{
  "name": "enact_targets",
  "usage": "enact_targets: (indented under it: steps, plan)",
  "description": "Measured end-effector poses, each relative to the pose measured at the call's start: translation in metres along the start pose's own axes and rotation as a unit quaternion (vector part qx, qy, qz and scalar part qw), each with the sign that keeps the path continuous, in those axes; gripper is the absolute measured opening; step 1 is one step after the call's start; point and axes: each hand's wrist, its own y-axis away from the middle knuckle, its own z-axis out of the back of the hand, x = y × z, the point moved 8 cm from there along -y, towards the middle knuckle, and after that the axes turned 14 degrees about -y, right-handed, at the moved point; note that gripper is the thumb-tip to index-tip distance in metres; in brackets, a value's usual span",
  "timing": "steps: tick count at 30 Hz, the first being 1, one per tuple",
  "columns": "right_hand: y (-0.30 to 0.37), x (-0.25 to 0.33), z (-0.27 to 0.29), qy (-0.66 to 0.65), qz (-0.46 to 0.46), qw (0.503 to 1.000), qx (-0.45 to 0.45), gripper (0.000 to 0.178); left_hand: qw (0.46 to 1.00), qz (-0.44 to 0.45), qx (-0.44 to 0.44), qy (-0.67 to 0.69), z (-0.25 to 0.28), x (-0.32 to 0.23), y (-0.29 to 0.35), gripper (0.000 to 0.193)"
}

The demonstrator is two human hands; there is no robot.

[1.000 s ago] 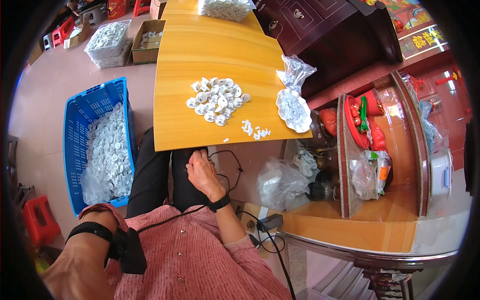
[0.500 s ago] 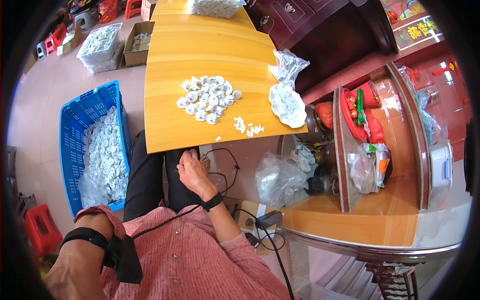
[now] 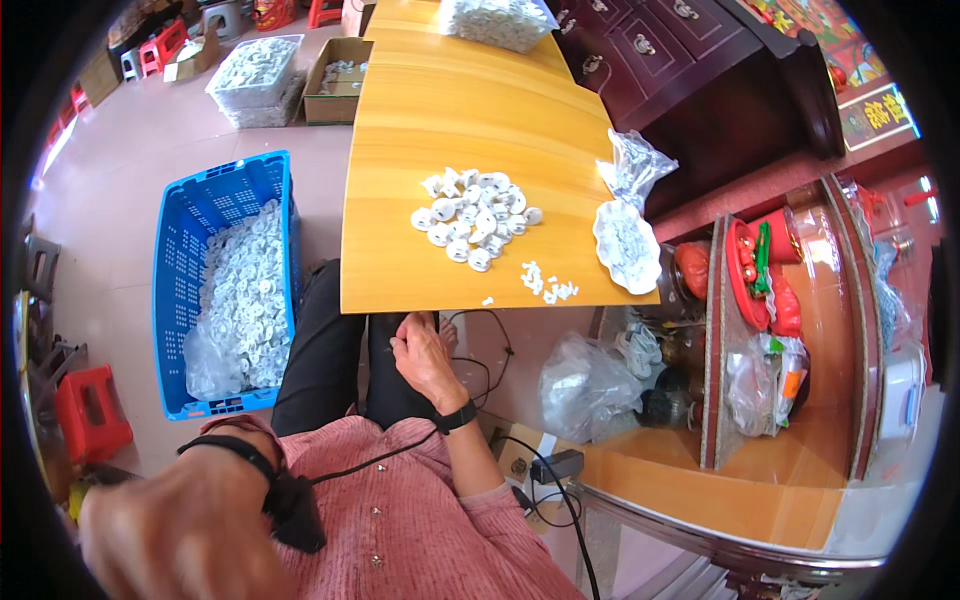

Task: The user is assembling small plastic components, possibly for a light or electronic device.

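Observation:
My left hand is at the lower left, very close and smeared by motion; its fingers cannot be made out. Over my thigh, just below the table's near edge, rests my right hand with bent fingers. Whatever those fingers might hold is hidden. Beyond it on the yellow wooden table lies a heap of round white plastic parts. Small white pieces are scattered to the right of the heap. A white scalloped dish of small pale pieces stands at the table's right edge, beside a clear plastic bag.
Left of my legs, a blue crate holds many white parts. Farther back are a clear tub and a cardboard box. A shelf unit stands at right. A black cable crosses my shirt. A red stool is at far left.
My left hand has come into view at the lower left, where before mainly the forearm and wrist showed. The whole view has shifted, so the table and crate appear farther right. My right hand stays on my thigh.

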Motion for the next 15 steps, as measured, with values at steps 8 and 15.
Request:
enact_targets:
  steps: [8,15]
  plan:
    - [-0.001,-0.029,-0.006,-0.004,0.072,0.997,0.012,0.023,0.73,0.36,-0.433,-0.388,0.144,0.072,0.137,0.011]
    - [0.001,-0.009,0.004,-0.024,0.056,0.998,0.011,0.018,0.523,0.37,-0.375,-0.67,0.219,0.114,0.207,0.014]
